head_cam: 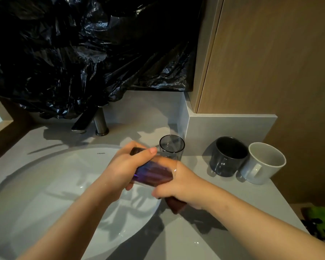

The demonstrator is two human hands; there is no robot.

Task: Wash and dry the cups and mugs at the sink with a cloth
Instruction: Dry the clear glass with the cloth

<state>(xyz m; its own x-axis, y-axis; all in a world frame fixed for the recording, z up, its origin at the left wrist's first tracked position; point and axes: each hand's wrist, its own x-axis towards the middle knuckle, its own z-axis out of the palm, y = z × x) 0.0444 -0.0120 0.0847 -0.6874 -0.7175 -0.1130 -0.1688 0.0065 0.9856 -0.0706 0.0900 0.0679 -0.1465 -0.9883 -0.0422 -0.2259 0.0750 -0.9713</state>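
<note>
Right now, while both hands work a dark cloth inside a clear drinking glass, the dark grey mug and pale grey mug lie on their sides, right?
No: the head view shows the dark grey mug and pale grey mug standing upright on the grey counter. The rest holds: the left hand and right hand work the dark cloth inside the clear drinking glass.

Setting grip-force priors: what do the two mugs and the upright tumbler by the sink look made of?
Dark grey mug: likely glazed ceramic, opaque with soft glossy highlights. Pale grey mug: likely ceramic too, thick opaque wall, duller sheen. Upright tumbler: see-through, smoky tint, thin rim; glass or clear plastic, can't tell.
</note>
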